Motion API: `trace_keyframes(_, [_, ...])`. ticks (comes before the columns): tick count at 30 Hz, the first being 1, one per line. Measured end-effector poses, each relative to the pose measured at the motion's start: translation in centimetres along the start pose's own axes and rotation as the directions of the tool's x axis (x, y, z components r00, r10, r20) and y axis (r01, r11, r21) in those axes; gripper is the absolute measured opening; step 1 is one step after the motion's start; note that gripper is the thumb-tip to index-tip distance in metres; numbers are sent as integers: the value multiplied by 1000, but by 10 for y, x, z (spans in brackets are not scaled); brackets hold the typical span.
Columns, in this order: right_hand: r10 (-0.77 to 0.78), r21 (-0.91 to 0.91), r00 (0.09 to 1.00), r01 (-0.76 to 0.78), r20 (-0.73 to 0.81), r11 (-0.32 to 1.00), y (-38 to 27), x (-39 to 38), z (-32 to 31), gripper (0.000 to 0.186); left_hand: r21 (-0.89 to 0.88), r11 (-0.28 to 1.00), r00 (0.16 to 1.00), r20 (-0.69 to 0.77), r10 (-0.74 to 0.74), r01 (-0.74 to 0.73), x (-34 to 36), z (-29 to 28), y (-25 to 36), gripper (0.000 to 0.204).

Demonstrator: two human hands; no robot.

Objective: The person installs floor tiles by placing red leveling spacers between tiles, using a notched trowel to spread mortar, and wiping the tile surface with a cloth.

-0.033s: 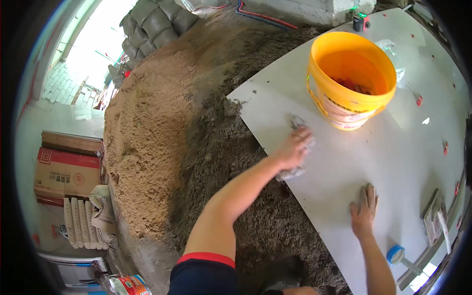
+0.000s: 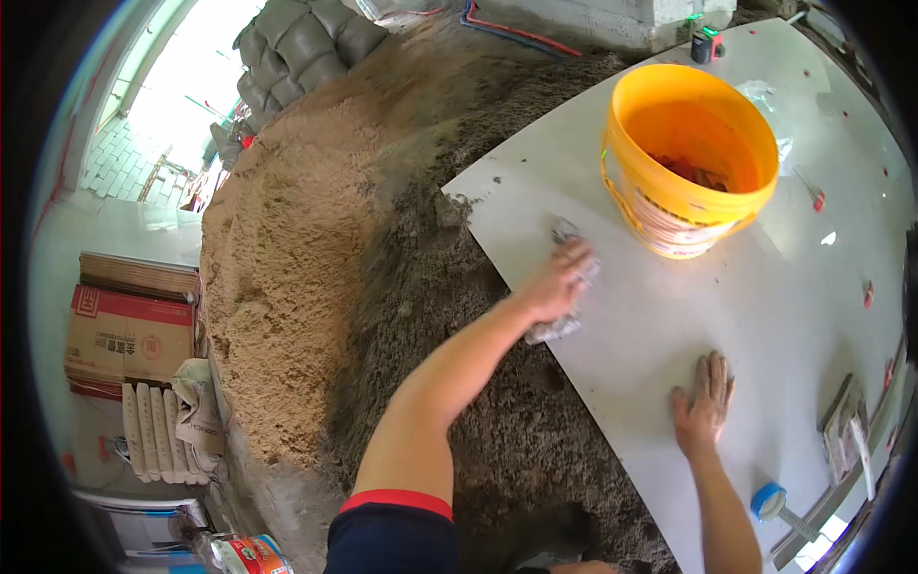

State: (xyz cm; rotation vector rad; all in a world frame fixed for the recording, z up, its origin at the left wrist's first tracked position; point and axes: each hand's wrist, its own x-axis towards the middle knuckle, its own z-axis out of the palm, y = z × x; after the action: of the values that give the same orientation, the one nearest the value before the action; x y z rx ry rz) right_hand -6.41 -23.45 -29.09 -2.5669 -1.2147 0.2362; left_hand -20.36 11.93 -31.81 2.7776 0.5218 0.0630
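My left hand (image 2: pixel 557 280) is closed on a crumpled, dirty grey rag (image 2: pixel 554 329) and presses it onto a large pale tile slab (image 2: pixel 626 335), near the slab's left edge. Parts of the rag stick out on both sides of the hand. My right hand (image 2: pixel 703 407) lies flat on the slab farther right, fingers stretched out and holding nothing. Beyond the hands a yellow bucket (image 2: pixel 688 206) stands on the slab, with reddish pieces (image 2: pixel 687 170) inside that I cannot make out clearly.
Damp dark mortar (image 2: pixel 430 316) borders the slab, beside a sand heap (image 2: pixel 277 316). On the slab lie small red pieces (image 2: pixel 868 295). A float-like tool (image 2: pixel 843 430), a blue-rimmed suction cup (image 2: pixel 769 501) and a green-lit device (image 2: pixel 707 45) are around its edges. Cardboard boxes (image 2: pixel 134 335) stand left.
My left hand and the rag have slid slightly left, toward the slab's edge. The right hand stays flat, shifted a little left in the picture.
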Motion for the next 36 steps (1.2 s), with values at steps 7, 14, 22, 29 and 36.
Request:
trace_keyframes(7, [-79,-58,997,78,-1,995,-67,70,22,75,-128,860,822,-254,-510,494,2,-66,-170,48])
trace_keyframes(14, [-59,-76,998,60,16,995,-57,77,22,78,41,946,917,-263,-299,321,66,-19,-78,55])
trace_keyframes(22, [-60,-27,997,61,39,998,-68,71,29,78,101,956,948,-195,-251,274,161,-29,-81,58])
trace_keyframes(29, [12,-88,999,-8,41,996,-51,80,22,77,169,764,782,-157,-603,623,78,-42,-213,28])
trace_keyframes(36, [-13,107,995,24,-101,994,-56,75,32,70,82,942,900,-332,-283,326,38,-6,-136,51])
